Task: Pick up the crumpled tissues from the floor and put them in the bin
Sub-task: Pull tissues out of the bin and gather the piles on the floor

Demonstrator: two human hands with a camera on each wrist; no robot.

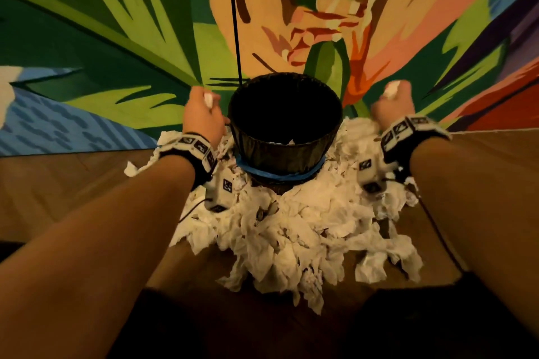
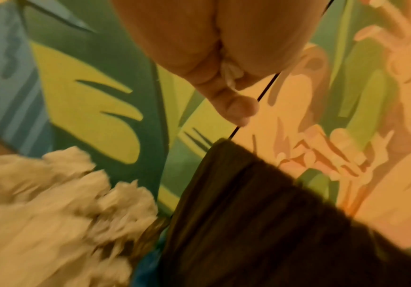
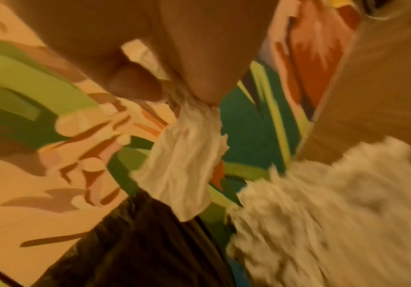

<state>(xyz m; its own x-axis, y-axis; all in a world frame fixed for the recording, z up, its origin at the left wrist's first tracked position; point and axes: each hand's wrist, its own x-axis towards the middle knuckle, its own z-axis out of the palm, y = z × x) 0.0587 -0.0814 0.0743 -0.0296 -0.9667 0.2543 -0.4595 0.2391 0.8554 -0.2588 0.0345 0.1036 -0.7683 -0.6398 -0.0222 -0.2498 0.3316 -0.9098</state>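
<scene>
I'm crouched indoors, in what looks like a decorated room rather than a workshop: a wood-plank floor [image 1: 73, 183] meets a wall painted with a bright tropical mural [image 1: 116, 38] of leaves and flowers.

The bin [image 1: 284, 125] is a dark round basket lined with a black bag, a blue band round its lower part, standing upright on the floor right against the painted wall. White crumpled tissues [image 1: 291, 230] are heaped all round its base. A couple of white bits show inside it. One tissue [image 3: 185, 165] dangles above the rim, another small wad [image 1: 208, 99] sits left of the bin.
</scene>
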